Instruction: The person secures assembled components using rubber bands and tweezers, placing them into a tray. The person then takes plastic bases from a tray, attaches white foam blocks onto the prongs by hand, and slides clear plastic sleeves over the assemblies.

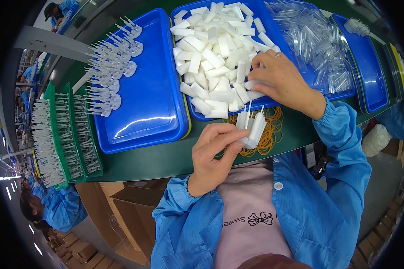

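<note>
Between the thumb and fingers of my left hand (215,154) is a small white plastic part with upright pins (249,142), held over the table's near side. White blocks stand around its pins. My right hand (286,83) reaches into the near right side of a heap of white foam-like blocks (211,56). Its thumb and fingers are closed on one white block (257,84), partly covered by the fingers. The heap lies in a blue tray (200,115). Tan rubber bands (274,130) lie in a loose bundle under and behind the held part.
To the left, a blue tray (155,94) bears rows of white pinned parts (107,76). Green racks (60,130) with more pinned pieces stand beyond it. Clear plastic pieces (314,42) fill a tray at right, beside another blue tray (366,62). Co-workers (60,206) sit at left.
</note>
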`<action>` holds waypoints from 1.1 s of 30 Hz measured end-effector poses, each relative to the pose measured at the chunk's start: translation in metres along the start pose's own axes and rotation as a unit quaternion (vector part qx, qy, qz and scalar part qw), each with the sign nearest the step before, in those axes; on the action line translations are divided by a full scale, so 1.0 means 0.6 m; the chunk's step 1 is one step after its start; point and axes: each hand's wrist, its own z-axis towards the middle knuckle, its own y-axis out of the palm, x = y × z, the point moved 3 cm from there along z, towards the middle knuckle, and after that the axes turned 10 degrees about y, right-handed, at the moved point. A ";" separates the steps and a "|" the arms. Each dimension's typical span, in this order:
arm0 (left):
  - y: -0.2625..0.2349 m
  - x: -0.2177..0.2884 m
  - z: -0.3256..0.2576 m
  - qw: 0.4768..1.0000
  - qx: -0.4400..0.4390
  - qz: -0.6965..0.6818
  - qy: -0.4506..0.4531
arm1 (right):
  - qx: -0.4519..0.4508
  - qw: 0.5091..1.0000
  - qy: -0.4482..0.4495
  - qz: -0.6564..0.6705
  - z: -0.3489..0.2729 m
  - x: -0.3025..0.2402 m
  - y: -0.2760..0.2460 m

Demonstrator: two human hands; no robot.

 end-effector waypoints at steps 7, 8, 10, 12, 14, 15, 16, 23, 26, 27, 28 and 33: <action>-0.004 0.020 0.003 0.983 -0.009 0.100 0.155 | -0.049 0.921 0.184 0.341 -0.007 -0.002 -0.031; -0.005 0.025 0.003 0.972 -0.013 0.124 0.198 | -0.077 0.847 0.203 0.485 -0.009 -0.008 -0.027; -0.002 0.029 0.003 0.966 -0.004 0.131 0.221 | -0.102 0.751 0.218 0.615 -0.013 -0.026 -0.028; -0.002 0.034 0.004 0.965 -0.005 0.121 0.231 | -0.136 0.671 0.251 0.684 -0.018 -0.047 -0.034; -0.003 0.034 0.003 0.967 -0.001 0.114 0.229 | -0.145 0.651 0.239 0.705 -0.023 -0.058 -0.031; -0.003 0.035 0.003 0.968 0.002 0.107 0.227 | -0.153 0.631 0.227 0.726 -0.025 -0.062 -0.029; -0.002 0.035 0.003 0.968 0.001 0.106 0.227 | -0.152 0.631 0.227 0.726 -0.027 -0.064 -0.028; -0.006 0.043 -0.006 0.956 0.009 0.119 0.269 | -0.178 0.701 0.216 0.656 -0.028 -0.058 -0.050; -0.003 0.049 -0.005 0.951 -0.012 0.125 0.284 | -0.187 0.759 0.219 0.584 -0.025 -0.059 -0.067; -0.002 0.050 -0.004 0.951 -0.017 0.129 0.282 | -0.183 0.752 0.211 0.597 -0.024 -0.059 -0.069; -0.002 0.050 -0.003 0.950 -0.021 0.132 0.281 | -0.179 0.744 0.202 0.611 -0.024 -0.058 -0.072; -0.010 0.051 -0.003 0.959 -0.019 0.114 0.258 | -0.222 0.714 0.229 0.624 -0.043 -0.083 -0.068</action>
